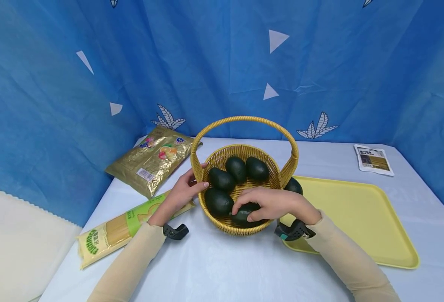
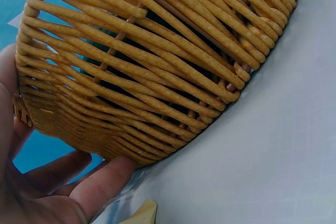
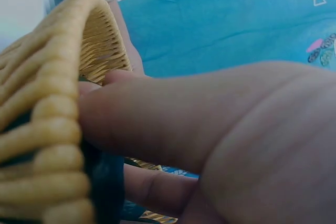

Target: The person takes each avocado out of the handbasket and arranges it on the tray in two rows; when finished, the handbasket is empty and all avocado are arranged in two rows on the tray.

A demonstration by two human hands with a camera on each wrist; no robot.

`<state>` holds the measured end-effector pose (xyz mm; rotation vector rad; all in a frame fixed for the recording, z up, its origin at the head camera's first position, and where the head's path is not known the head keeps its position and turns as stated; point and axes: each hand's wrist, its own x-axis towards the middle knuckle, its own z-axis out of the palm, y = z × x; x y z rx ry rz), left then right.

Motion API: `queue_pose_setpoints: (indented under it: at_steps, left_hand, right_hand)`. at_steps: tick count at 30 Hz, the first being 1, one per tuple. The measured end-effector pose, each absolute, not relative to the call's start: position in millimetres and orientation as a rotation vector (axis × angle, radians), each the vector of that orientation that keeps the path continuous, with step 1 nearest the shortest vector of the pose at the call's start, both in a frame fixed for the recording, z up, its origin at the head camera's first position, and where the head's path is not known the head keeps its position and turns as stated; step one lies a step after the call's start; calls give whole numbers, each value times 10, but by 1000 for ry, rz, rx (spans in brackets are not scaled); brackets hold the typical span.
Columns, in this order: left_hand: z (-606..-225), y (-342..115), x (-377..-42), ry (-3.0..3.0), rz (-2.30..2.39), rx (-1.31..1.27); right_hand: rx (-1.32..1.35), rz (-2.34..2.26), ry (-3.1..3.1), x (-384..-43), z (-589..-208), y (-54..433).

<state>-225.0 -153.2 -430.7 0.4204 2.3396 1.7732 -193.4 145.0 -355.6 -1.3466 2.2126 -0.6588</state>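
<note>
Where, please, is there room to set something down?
The yellow tray is bare right of the loose avocado, as is the tabletop between the sleeves. The basket is crowded with avocados and the right hand; packages crowd its left.

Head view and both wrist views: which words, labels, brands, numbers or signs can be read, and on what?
Noodle pack: "MM" within green brand capitals; the rest, and its small characters, not surely legible.
Gold bag: barcode, printing and blue logo, too small to read.
White sachet: characters on its label, too small and blurred.
White tablecloth: faint lettering at right, too pale to read surely.
Wrist views: no readable text.
</note>
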Motion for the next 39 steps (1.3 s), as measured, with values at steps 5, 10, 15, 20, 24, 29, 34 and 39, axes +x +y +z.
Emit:
queue_pose_setpoints:
  at_steps: [5,10,15,20,24,29,34,39]
  left_hand:
    - [-4306,-1523,-2250,2345,1775,402]
    - [-4295,-1525,-2235,2345,1766,405]
    - [-4292,-1539,-2217,2366,1736,422]
    - [-4301,-1545,-2220,2361,1737,420]
    - [-4297,-1547,-2225,2350,1743,413]
    - [-4300,-1548,-2232,2355,1739,413]
    - [-4304,-1547,-2237,2357,1740,413]
    - [-4301,-1545,-2234,2361,1737,415]
  right_hand:
    - [-1332,-673,2170,-1947,-3541,1480]
    - [-1258,-653,2189,-1972,-3550,1515]
    - [-1285,-606,2234,-1999,-3576,1543]
    - [-1233,-550,2291,-2001,-3573,1546]
    - [-1188,-553,2315,-2000,-3565,1539]
    - [-1177,-560,2334,-2005,-3569,1541]
    - [-1172,-582,2347,-2008,-3556,1540]
    - [-1171,-612,2370,-2008,-3535,1550]
